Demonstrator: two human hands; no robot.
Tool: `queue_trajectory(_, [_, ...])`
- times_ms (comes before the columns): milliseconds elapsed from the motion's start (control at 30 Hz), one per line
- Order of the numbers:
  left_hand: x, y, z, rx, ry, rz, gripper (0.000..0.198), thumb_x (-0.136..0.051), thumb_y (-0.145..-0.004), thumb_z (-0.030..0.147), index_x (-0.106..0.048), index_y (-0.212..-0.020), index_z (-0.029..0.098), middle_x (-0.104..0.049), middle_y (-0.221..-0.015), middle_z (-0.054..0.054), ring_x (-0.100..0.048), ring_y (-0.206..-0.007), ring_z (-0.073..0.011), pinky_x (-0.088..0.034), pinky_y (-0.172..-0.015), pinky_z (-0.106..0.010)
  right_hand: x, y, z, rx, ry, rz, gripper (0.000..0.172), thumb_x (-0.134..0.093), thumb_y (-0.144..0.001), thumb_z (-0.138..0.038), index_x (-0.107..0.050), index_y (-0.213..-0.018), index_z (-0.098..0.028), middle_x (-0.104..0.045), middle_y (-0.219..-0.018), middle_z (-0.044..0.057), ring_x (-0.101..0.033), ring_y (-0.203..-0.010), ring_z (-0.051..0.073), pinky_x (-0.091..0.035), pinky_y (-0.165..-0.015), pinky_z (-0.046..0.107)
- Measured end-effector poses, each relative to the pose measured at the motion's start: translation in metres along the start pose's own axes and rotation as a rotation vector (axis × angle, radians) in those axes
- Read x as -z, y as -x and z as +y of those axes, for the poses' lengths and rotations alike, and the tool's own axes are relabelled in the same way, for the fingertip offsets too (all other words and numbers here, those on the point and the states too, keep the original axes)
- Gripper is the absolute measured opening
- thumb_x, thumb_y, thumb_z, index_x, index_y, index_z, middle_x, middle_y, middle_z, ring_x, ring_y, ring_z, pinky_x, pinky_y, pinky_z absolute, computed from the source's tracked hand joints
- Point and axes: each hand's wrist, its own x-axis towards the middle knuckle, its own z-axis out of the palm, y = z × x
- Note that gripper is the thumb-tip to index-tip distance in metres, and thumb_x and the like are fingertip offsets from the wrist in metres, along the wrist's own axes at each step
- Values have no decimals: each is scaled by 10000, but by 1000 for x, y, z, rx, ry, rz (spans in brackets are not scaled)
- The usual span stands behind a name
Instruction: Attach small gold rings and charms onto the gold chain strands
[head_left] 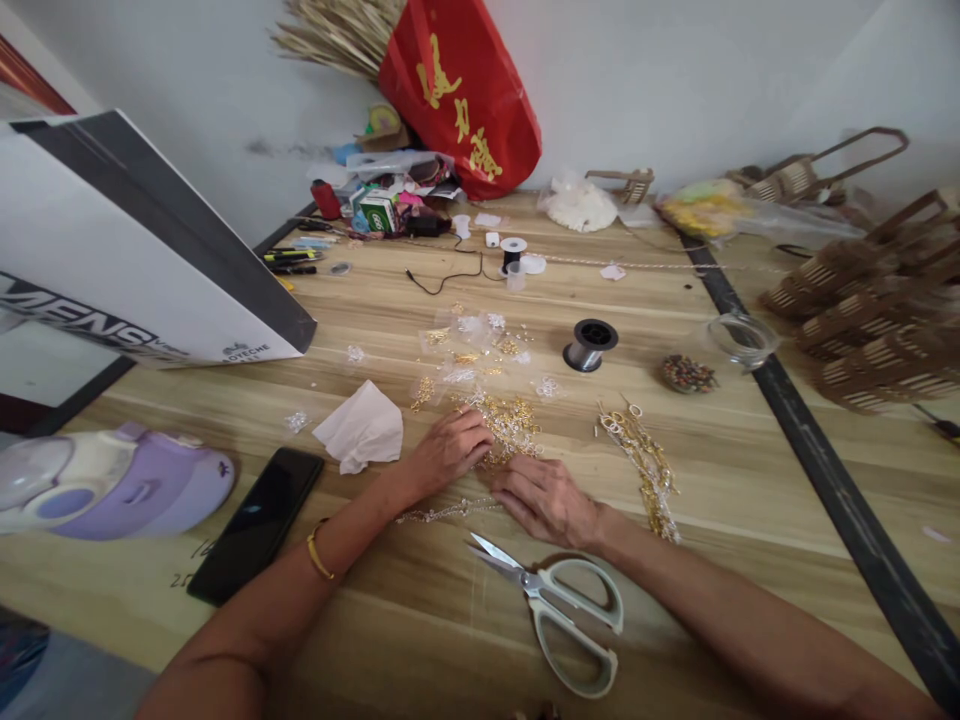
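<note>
My left hand [454, 445] rests at the near left edge of a pile of gold and clear beads [511, 422]. Its fingers are drawn together, and whatever is between the tips is hidden. Just right of it, my right hand [547, 492] is curled, palm down, at the pile's near side. A thin beaded chain [450, 512] lies on the table below my left hand, and its right end runs into my right fingers. White-handled scissors [531, 582] lie partly open below my right hand. Finished-looking gold and silver bead strands [645, 470] lie to the right.
Small bead packets [465, 345] and a wire spool [590, 345] lie beyond the pile. At left are a tissue [364, 428], a phone [259, 522], a purple bottle [142, 485] and a large box [172, 250]. Brown baskets [885, 300] stand right; a red bag [465, 100] stands behind.
</note>
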Motion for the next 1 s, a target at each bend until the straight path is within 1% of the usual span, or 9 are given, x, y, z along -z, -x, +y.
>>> queue_trajectory(100, [0,0,1,22,74,38,221,-414,-915,195,-611,-827,146,-597,-873,-63,-526,-875,-172,-397,-889,-334,0,0,0,-15,-30,1,61,-488,-903,-161,-546,-918,-151,-601,-776,50,-551,-712,152,-456,-617,268])
queue_trajectory(167, [2,-1,4,67,203,103,180,-467,-891,204,-622,-822,143,-606,-862,-65,-536,-862,-172,-414,-837,-315,1,0,1,-44,-76,29,63,-484,-903,-156,-539,-933,-157,-603,-788,52,-550,-712,149,-454,-618,264])
queue_trajectory(233, [4,-3,7,146,416,181,131,-542,-848,219,-632,-800,136,-616,-831,-61,-551,-826,-165,-425,-782,-291,2,0,3,-99,-128,77,62,-475,-904,-161,-531,-931,-165,-595,-781,49,-539,-693,144,-444,-601,257])
queue_trajectory(300, [7,-5,10,272,696,230,116,-609,-799,239,-638,-772,130,-625,-787,-46,-559,-778,-153,-428,-742,-273,3,0,5,-171,-183,134,59,-465,-905,-166,-523,-909,-174,-578,-760,41,-526,-677,141,-435,-597,255])
queue_trajectory(400, [8,-7,16,496,1118,229,151,-677,-732,276,-652,-748,128,-618,-689,-9,-534,-661,-117,-410,-668,-245,4,0,7,-261,-258,222,62,-460,-902,-161,-511,-876,-184,-555,-741,31,-516,-677,142,-436,-622,266])
queue_trajectory(467, [6,-8,20,577,1345,210,189,-722,-680,295,-662,-716,120,-588,-603,10,-502,-591,-95,-387,-626,-231,6,0,6,-286,-287,268,58,-463,-896,-156,-504,-872,-189,-548,-744,30,-513,-681,145,-437,-629,273])
queue_trajectory(567, [1,-9,26,649,1590,189,213,-779,-612,278,-664,-667,107,-584,-569,6,-494,-557,-88,-372,-590,-227,8,-2,5,-287,-295,301,56,-467,-890,-149,-501,-881,-192,-540,-749,30,-510,-687,147,-437,-633,279])
queue_trajectory(733, [-4,-11,34,766,1828,194,202,-806,-590,218,-664,-673,100,-594,-577,5,-520,-555,-79,-391,-581,-212,10,-5,4,-283,-294,337,55,-472,-884,-140,-493,-888,-191,-529,-735,20,-503,-681,140,-431,-627,271])
queue_trajectory(1000, [-4,-11,39,820,1993,179,215,-813,-594,204,-642,-658,91,-602,-600,-2,-552,-572,-81,-438,-573,-201,10,-6,3,-313,-322,355,54,-470,-881,-140,-492,-863,-186,-531,-735,20,-504,-682,135,-427,-626,266])
